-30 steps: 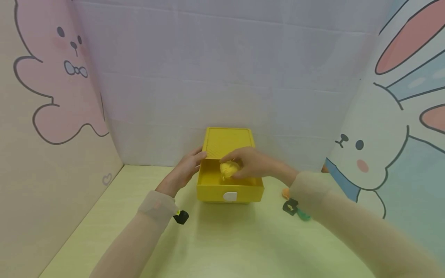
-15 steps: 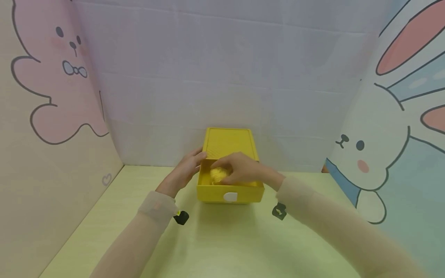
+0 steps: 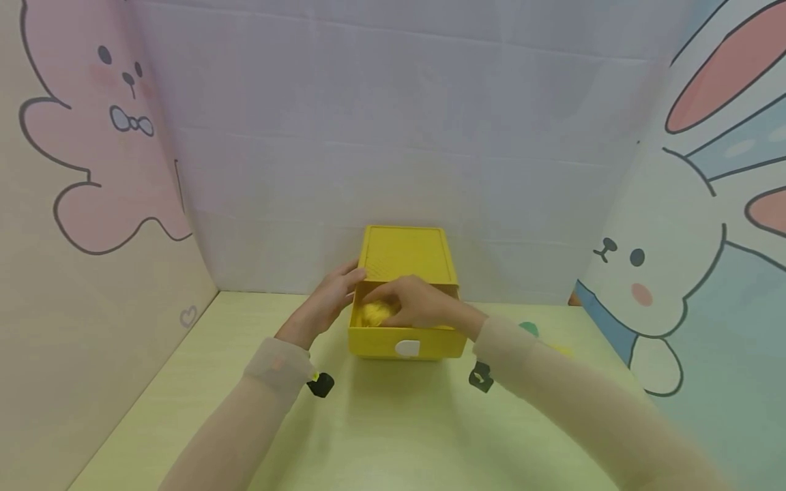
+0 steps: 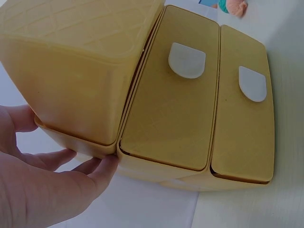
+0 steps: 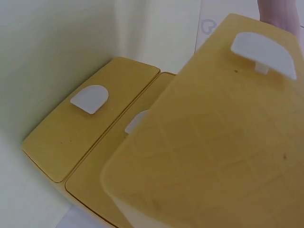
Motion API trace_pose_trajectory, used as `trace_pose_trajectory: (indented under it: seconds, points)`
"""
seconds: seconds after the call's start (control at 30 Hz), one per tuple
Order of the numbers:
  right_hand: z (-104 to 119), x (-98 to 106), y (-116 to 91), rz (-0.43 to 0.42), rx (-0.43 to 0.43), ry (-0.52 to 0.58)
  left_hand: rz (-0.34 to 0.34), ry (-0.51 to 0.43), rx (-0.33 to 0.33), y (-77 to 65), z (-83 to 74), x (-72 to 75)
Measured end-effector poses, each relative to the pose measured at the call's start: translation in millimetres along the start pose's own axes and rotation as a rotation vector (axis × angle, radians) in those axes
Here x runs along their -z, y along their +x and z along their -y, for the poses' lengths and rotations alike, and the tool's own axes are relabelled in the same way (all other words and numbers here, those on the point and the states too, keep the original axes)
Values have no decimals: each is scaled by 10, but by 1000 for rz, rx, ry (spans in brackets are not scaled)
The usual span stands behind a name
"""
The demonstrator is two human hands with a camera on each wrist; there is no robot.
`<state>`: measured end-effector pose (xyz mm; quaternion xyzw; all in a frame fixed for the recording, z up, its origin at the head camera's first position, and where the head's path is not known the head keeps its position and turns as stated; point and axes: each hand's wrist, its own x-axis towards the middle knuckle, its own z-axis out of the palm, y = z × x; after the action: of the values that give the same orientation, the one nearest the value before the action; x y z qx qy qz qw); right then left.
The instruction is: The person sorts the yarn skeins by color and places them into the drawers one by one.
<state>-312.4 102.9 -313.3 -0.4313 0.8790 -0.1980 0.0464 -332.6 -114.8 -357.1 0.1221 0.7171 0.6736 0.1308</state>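
Observation:
A yellow drawer cabinet (image 3: pixel 408 251) stands against the back wall with its top drawer (image 3: pixel 371 342) pulled out. My right hand (image 3: pixel 420 303) reaches into that drawer and holds a fluffy yellow ball (image 3: pixel 376 314), likely yarn, near its left side. Part of the ball is hidden by the fingers and the drawer's front. Against the cabinet's left side rests my left hand (image 3: pixel 327 303); in the left wrist view its fingertips touch the side by the top drawer. Two lower drawers with white handles (image 4: pixel 187 61) are shut. The right wrist view shows the open drawer's underside (image 5: pixel 213 142), not the right hand.
Right of the cabinet, a green ball (image 3: pixel 529 329) and a yellow thing (image 3: pixel 561 350) lie partly behind the right sleeve. A peach ball (image 4: pixel 236 6) shows in the left wrist view. Cartoon-printed panels (image 3: pixel 651 273) enclose the table (image 3: pixel 393 423) at both sides.
My right hand has moved left and lower inside the drawer with the yellow ball, and the right sleeve has shifted left too. The left hand has stayed on the cabinet's side.

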Motion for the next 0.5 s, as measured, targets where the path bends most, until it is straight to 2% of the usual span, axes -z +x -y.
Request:
trace_pose_trajectory:
  seconds: [0.5]
  points:
    - [-56, -84, 49, 31, -25, 63, 3, -4, 5, -13, 6, 35]
